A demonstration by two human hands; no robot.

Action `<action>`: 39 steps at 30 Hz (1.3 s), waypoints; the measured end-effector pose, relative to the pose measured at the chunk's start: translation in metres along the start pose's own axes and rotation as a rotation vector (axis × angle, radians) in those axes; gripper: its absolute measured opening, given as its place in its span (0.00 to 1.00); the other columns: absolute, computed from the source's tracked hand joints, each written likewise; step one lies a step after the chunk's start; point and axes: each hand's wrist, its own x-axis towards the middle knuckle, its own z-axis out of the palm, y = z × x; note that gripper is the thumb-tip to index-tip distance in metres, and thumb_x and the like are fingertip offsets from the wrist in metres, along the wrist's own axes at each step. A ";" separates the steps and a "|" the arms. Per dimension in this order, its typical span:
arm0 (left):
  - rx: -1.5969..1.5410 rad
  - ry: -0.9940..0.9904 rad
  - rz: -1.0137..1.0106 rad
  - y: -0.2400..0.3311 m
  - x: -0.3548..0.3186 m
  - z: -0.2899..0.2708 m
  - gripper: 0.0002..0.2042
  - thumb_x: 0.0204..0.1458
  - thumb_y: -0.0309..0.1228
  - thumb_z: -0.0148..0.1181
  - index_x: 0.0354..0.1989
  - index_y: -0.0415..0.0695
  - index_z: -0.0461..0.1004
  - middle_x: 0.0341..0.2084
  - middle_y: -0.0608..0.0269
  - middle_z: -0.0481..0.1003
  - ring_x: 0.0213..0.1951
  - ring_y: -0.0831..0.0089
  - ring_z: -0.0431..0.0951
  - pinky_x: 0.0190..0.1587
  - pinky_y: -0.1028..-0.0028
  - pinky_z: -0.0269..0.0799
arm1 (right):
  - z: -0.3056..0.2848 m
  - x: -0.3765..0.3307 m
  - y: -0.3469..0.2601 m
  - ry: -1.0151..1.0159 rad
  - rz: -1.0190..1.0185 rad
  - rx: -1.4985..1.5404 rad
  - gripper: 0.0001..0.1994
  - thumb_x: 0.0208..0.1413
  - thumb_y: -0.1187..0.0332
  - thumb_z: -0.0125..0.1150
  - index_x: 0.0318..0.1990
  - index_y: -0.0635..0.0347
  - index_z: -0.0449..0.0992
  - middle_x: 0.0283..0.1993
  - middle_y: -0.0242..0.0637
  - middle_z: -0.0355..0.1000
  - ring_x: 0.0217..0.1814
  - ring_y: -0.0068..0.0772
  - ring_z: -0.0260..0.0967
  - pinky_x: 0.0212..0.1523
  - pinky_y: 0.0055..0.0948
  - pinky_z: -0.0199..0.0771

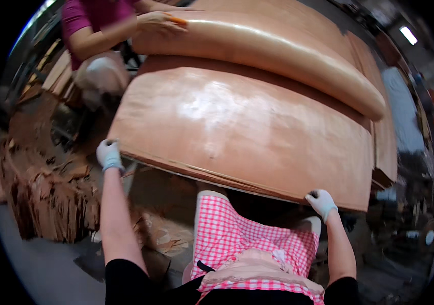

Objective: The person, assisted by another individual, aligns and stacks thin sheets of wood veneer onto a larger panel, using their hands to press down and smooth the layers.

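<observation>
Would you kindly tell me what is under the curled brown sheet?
The curled sheet lies over flat brown sheets; the area directly beneath it is covered and cannot be seen.

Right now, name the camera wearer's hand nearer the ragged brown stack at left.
Left. The left hand holds the near-left corner of the brown sheet, above and right of the ragged brown stack in view; the right hand is much farther right, at the sheet's near edge.
</observation>
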 end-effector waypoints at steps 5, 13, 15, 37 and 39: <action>0.241 0.056 -0.049 0.025 -0.012 -0.014 0.33 0.44 0.44 0.72 0.59 0.42 0.72 0.49 0.44 0.78 0.50 0.51 0.79 0.54 0.59 0.74 | -0.012 0.006 0.016 -0.075 0.192 -0.032 0.25 0.47 0.47 0.66 0.38 0.64 0.83 0.38 0.55 0.79 0.43 0.53 0.78 0.46 0.44 0.76; 0.387 0.348 0.395 0.114 -0.094 0.008 0.39 0.52 0.46 0.64 0.68 0.37 0.59 0.66 0.43 0.62 0.68 0.50 0.62 0.70 0.54 0.54 | 0.006 0.018 0.025 -0.077 0.176 0.032 0.24 0.47 0.48 0.69 0.37 0.64 0.82 0.39 0.53 0.80 0.43 0.51 0.78 0.47 0.43 0.76; 0.233 0.002 0.608 0.150 -0.186 0.062 0.37 0.54 0.42 0.61 0.66 0.29 0.60 0.66 0.37 0.61 0.69 0.47 0.58 0.73 0.55 0.48 | 0.006 0.025 0.019 -0.092 0.135 -0.002 0.25 0.47 0.47 0.67 0.40 0.63 0.82 0.42 0.53 0.79 0.47 0.52 0.77 0.50 0.44 0.76; 0.368 -0.721 0.925 0.299 -0.468 0.133 0.55 0.39 0.47 0.72 0.74 0.37 0.47 0.74 0.42 0.46 0.75 0.51 0.44 0.75 0.57 0.36 | -0.114 -0.054 0.405 0.209 0.427 0.081 0.15 0.57 0.60 0.60 0.49 0.54 0.80 0.51 0.46 0.78 0.54 0.49 0.74 0.56 0.42 0.73; 0.398 -0.706 0.915 0.298 -0.465 0.128 0.55 0.40 0.47 0.72 0.74 0.38 0.47 0.74 0.42 0.46 0.75 0.51 0.44 0.75 0.56 0.36 | -0.111 -0.039 0.415 0.195 0.539 0.169 0.16 0.56 0.60 0.61 0.50 0.53 0.80 0.53 0.47 0.77 0.55 0.51 0.74 0.56 0.44 0.73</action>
